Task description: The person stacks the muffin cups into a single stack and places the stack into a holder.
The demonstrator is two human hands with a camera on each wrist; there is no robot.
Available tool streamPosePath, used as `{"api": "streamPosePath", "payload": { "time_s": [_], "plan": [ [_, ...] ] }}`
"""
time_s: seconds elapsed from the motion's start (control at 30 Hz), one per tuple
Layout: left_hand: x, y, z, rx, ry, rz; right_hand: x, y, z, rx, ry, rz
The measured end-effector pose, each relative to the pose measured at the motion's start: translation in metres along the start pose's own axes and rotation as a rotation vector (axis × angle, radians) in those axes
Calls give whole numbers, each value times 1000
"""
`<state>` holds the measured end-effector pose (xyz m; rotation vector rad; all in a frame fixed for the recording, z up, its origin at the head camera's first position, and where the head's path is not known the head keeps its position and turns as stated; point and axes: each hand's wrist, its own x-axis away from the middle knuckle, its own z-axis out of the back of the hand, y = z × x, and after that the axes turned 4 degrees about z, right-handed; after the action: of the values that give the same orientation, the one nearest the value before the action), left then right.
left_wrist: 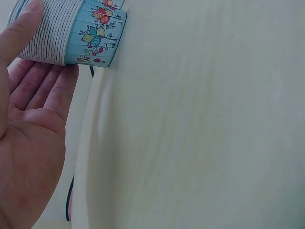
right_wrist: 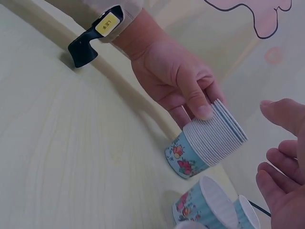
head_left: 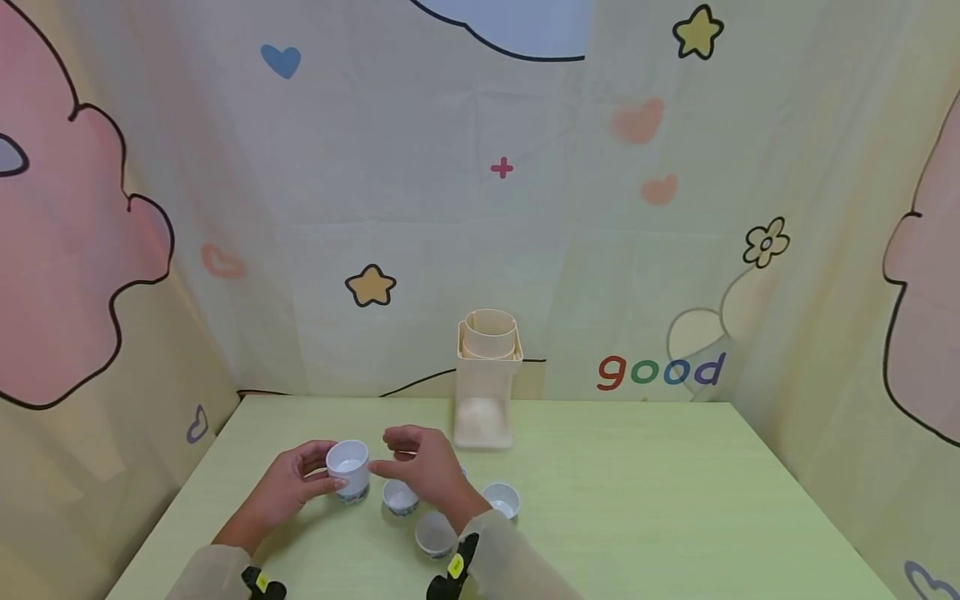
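Observation:
My left hand (head_left: 303,477) grips a nested stack of paper cups (head_left: 349,485) from the left side, thumb across the rims. The cups are pale blue with flower and bird prints, as the left wrist view shows, and their many white rims (right_wrist: 217,136) lie close together. My right hand (head_left: 429,468) hovers just right of the stack, holding nothing, its thumb and loosely bent fingers pointing toward it. Below and beside that hand stand single paper cups, one (head_left: 401,500) nearest the stack, another (head_left: 433,537) closer to me and a third (head_left: 504,498) beyond the right wrist.
A cream-coloured upright holder (head_left: 483,408) with a round tube (head_left: 491,332) on top stands at the table's back edge. One more cup shows partly behind the right hand. A printed cloth (head_left: 420,192) hangs behind and around the pale wooden table (head_left: 675,500).

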<state>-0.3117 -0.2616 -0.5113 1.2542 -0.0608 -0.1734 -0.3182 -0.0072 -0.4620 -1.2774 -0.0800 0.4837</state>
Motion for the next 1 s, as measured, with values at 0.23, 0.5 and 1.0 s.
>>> {"api": "streamPosePath", "payload": {
  "time_s": [0.23,0.5,1.0],
  "plan": [
    [0,-2,1,-5,2,-20,12,9,21,-56,36,28],
    [-1,-4,0,-18,13,-7,27,15,47,-20,114,78],
    [-2,-5,1,-9,19,-3,59,29,90,-33,278,82]
  ]
}}
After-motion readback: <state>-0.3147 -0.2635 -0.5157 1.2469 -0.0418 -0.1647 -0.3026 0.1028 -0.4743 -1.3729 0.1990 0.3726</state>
